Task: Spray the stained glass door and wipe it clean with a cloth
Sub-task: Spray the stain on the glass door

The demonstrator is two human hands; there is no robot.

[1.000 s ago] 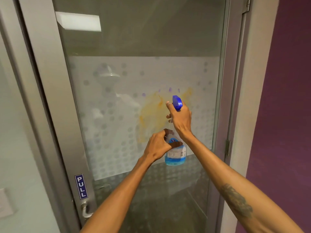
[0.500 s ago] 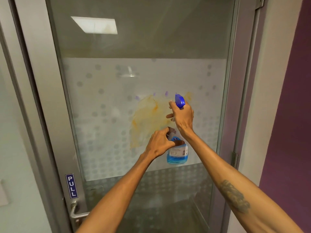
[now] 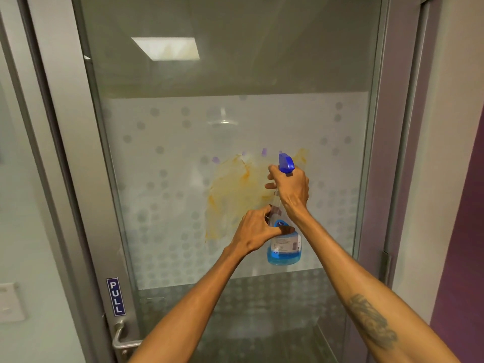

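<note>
A glass door with a frosted, dotted band fills the view. A yellow-orange smear spreads across the frosted band near its middle. In front of the smear I hold a clear spray bottle with blue liquid and a blue nozzle. My right hand wraps the bottle's neck and trigger just below the nozzle. My left hand grips the bottle's body from the left. No cloth is in view.
The door's grey metal frame carries a blue PULL sign and a lever handle at lower left. A hinge sits on the right jamb, with a purple wall beyond. A white wall switch is at far left.
The view has shifted so the door sits a little further right and lower in frame. Both hands keep the same grip on the bottle in front of the smear.
</note>
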